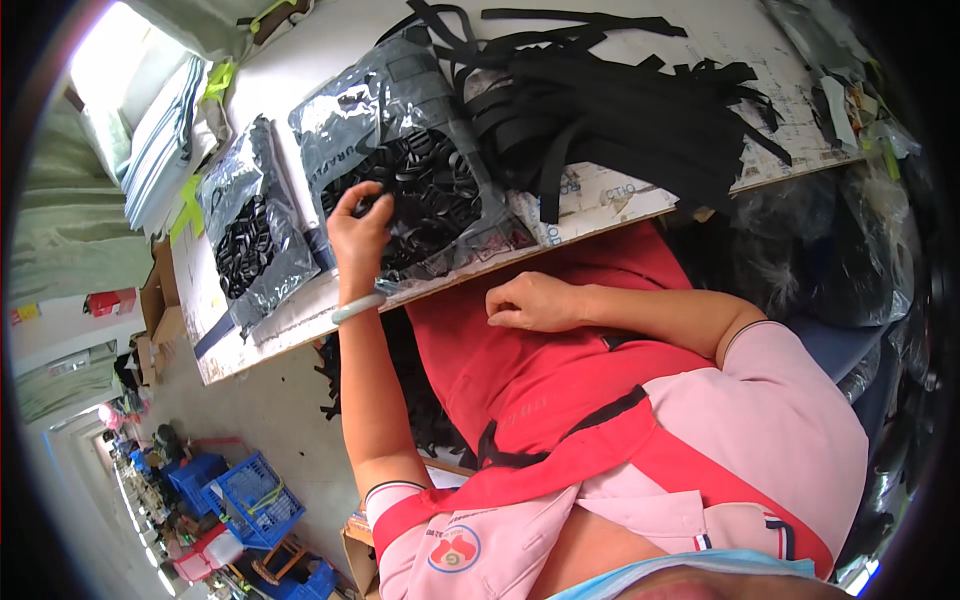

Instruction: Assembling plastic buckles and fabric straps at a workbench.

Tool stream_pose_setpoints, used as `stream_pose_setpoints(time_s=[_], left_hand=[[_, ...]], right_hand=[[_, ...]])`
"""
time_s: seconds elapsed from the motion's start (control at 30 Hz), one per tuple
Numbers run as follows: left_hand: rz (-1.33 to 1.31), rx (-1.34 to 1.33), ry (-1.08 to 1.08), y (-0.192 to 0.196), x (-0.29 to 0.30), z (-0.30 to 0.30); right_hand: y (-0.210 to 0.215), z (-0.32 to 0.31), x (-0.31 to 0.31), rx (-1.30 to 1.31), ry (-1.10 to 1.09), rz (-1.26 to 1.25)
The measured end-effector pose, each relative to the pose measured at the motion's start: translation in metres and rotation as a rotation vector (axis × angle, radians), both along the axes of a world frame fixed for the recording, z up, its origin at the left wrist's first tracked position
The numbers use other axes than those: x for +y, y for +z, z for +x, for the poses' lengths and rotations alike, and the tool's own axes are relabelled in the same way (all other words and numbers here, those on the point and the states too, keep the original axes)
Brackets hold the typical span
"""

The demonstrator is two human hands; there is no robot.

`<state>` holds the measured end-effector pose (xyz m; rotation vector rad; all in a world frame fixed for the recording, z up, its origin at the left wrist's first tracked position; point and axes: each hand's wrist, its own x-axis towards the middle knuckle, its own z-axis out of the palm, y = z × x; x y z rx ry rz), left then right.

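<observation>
My left hand (358,235) reaches into an open clear plastic bag (400,110) full of small black plastic buckles (430,190) on the white table (300,60); its fingertips pinch among the buckles, and a pale bangle sits on that wrist. My right hand (532,302) rests loosely closed on my red apron (520,380) just below the table's front edge; whether it holds anything small is hidden. A heap of black webbing straps (620,100) lies on the table right of the bag.
A second plastic bag of black buckles (250,230) lies left of the first. Dark plastic bags (830,250) bulge at the right. Folded pale fabric (160,130) is stacked at the far left. Blue crates (255,495) stand on the floor below, near a cardboard box.
</observation>
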<state>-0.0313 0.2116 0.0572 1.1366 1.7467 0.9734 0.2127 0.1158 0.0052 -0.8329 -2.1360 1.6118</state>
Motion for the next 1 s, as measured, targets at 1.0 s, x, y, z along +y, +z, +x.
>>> stream_pose_setpoints(time_s=[1.0], left_hand=[[-0.039, -1.17, -0.042, -0.021, -0.12, 0.061]], right_hand=[[0.051, 0.02, 0.042, 0.356, -0.363, -0.632]])
